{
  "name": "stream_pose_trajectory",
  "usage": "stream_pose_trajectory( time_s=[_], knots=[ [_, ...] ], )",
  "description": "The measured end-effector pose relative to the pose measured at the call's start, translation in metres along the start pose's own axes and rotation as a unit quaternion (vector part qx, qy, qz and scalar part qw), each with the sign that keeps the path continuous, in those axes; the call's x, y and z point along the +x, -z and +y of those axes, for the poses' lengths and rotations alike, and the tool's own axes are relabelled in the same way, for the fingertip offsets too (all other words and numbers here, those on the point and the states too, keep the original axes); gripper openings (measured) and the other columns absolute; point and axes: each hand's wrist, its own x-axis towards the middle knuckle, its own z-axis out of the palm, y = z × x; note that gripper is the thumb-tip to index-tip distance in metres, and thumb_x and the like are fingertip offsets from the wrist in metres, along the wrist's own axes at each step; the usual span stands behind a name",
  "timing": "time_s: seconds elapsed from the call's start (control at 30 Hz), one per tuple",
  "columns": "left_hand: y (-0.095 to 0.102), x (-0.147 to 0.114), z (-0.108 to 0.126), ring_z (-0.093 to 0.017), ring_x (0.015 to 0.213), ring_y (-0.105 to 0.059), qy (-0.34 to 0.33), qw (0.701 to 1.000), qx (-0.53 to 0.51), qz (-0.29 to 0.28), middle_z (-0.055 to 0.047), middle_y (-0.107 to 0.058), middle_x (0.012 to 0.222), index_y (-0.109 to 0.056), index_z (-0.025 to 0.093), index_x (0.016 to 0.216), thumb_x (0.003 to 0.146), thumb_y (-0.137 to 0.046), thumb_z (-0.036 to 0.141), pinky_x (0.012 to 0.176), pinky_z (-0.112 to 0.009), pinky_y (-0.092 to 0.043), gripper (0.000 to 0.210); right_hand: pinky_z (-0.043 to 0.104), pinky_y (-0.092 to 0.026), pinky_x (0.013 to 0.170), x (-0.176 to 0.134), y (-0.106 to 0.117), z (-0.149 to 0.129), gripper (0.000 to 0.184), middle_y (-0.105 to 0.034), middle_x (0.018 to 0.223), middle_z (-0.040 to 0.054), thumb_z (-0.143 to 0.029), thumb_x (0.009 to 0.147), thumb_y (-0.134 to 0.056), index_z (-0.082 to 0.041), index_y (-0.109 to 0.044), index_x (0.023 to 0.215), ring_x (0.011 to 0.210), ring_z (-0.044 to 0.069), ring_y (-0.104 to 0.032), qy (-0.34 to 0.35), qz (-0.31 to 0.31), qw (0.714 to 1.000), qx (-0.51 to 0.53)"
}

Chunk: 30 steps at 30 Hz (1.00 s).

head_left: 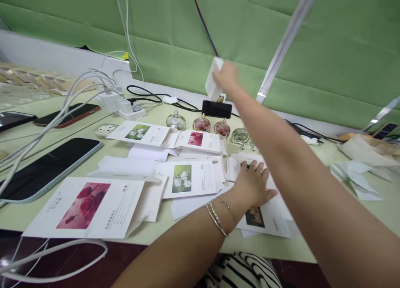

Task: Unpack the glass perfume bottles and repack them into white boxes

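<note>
My right hand, slightly blurred, is raised near the green wall covering with its fingers closed around a white box. Below that box a black phone leans at the back of the table. My left hand, bracelets at its wrist, lies with spread fingers on white flower-print cartons, partly hiding their pictures. To its left is a carton with white flowers. Round glass bottles with stoppers, among them a pink-filled one and a clear one, stand behind the cartons.
A rose-print carton lies at the front left beside a large phone. White cables run to a power adapter. Crumpled paper lies on the right. A black cord runs along the back.
</note>
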Motion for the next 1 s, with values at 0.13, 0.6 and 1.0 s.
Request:
stream_pose_trajectory(
  time_s=[0.13, 0.6, 1.0],
  knots=[
    [0.008, 0.005, 0.001, -0.034, 0.137, -0.025, 0.001, 1.000, 0.021, -0.015, -0.016, -0.031, 0.150, -0.037, 0.009, 0.138, 0.091, -0.034, 0.052, 0.108, -0.057, -0.021, 0.064, 0.040, -0.044, 0.087, -0.030, 0.118, 0.047, 0.048, -0.058, 0.121, 0.0164, -0.036, 0.081, -0.035, 0.000, -0.053, 0.108, 0.118, 0.033, -0.050, 0.040, 0.118, 0.990, -0.070],
    [0.032, 0.015, 0.004, -0.031, 0.140, -0.020, 0.015, 0.995, 0.056, -0.087, -0.014, -0.025, 0.152, -0.034, 0.014, 0.141, 0.092, -0.032, 0.046, 0.109, -0.054, -0.019, 0.059, 0.038, -0.047, 0.090, -0.332, 0.144, 0.225, 0.073, -0.050, 0.126, 0.0177, -0.052, 0.078, -0.054, -0.024, -0.022, 0.138, 0.105, 0.028, -0.057, -0.249, 0.156, 0.951, 0.095],
    [0.081, 0.072, 0.044, -0.028, 0.132, -0.037, -0.070, 0.989, -0.128, -0.035, -0.011, -0.036, 0.147, -0.032, 0.019, 0.140, 0.077, -0.059, 0.054, 0.106, -0.038, -0.033, 0.077, 0.047, -0.033, 0.103, -0.272, 0.138, 0.252, 0.099, -0.038, 0.140, 0.0116, -0.041, 0.061, -0.074, -0.024, -0.021, 0.144, 0.126, 0.030, -0.040, -0.010, -0.170, 0.952, 0.255]
  ],
)
